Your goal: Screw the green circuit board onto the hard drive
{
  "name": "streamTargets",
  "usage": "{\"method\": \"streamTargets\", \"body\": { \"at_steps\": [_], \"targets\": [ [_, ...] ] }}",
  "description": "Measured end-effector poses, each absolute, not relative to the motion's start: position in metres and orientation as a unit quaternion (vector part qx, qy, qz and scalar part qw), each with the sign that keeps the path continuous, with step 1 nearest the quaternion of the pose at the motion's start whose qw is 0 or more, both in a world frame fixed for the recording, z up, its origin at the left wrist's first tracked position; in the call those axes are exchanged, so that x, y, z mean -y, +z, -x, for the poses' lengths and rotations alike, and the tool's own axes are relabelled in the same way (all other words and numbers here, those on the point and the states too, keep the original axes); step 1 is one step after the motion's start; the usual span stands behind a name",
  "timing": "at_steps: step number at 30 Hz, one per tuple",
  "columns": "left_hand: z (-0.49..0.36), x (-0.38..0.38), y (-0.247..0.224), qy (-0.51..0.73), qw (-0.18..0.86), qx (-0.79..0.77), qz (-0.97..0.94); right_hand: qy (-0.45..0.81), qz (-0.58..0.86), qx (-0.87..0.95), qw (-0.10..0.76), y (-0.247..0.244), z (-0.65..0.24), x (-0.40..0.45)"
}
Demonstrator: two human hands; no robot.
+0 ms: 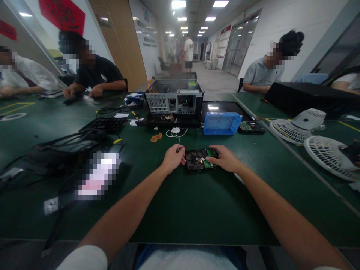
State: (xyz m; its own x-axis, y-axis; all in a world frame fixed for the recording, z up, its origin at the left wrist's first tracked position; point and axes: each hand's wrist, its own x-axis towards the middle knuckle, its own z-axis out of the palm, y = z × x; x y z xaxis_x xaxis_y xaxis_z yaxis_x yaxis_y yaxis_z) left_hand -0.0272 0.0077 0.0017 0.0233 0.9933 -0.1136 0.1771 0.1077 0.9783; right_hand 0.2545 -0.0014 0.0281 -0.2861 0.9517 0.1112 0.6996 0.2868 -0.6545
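Note:
A hard drive [193, 160] with a green circuit board lies on the green table in front of me, its underside facing up. My right hand [226, 159] grips its right end, thumb over the board and fingers at the far edge. My left hand [173, 159] is at the drive's left end, closed around a small screwdriver [178, 146] whose thin metal shaft points up. Most of the screwdriver's handle is hidden in the fingers. Beyond the drive are a brown scrap of tape or foam [156, 137] and a white cable [176, 131].
An opened computer case [174, 103] stands behind, beside a blue plastic bin [221, 124]. Another hard drive [251, 127] lies right of the bin. White fan grilles [329, 155] are at right, black cables [70, 144] and a lit phone [98, 174] at left. Several people sit around the table.

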Motion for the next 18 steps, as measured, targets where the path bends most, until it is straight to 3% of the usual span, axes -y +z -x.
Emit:
{"method": "streamTargets", "body": {
  "at_steps": [9, 18],
  "targets": [
    [0.036, -0.013, -0.007, 0.452, 0.408, -0.550, -0.571, 0.232, 0.537, 0.774, 0.243, 0.032, -0.251, 0.005],
    [0.037, -0.015, -0.008, 0.448, 0.406, -0.549, -0.577, 0.154, 0.561, 0.773, 0.254, 0.022, -0.261, -0.009]
  ]
}}
